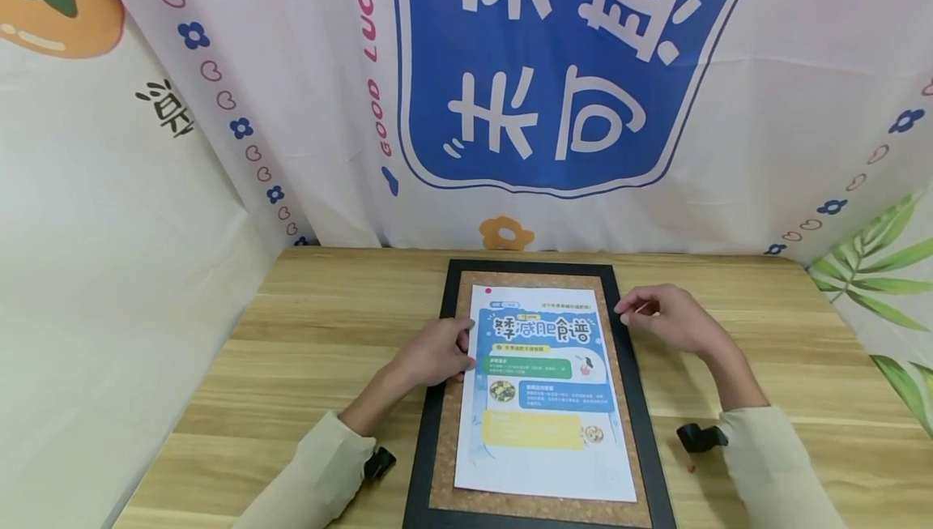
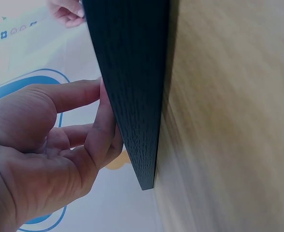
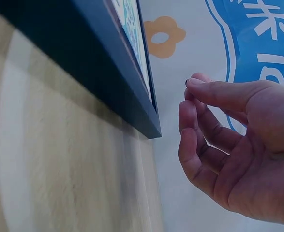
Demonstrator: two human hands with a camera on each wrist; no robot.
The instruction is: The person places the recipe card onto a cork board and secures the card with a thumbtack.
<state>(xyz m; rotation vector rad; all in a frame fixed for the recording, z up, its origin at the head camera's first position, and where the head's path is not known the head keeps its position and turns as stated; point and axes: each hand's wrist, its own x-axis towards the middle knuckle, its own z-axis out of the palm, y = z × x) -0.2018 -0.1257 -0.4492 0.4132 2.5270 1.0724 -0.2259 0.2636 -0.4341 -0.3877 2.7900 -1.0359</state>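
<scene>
Behind everything we see a cloth reading "GOOD LUCK", then the counter. On it lies a black-framed corkboard, and on that a printed sheet headed "减肥食谱". Our left hand sets spread fingers at the sheet's left edge; our right hand, just right of the frame, pinches a tiny dark thing. A pink pin marks the sheet's far left corner.

Printed paper sheet with blue, green and yellow panels, lying flat on the black-framed cork board, round pink pin head near the cork board's top-left corner, tiny dark piece, too small to identify, pinched near the cork board's right side
</scene>
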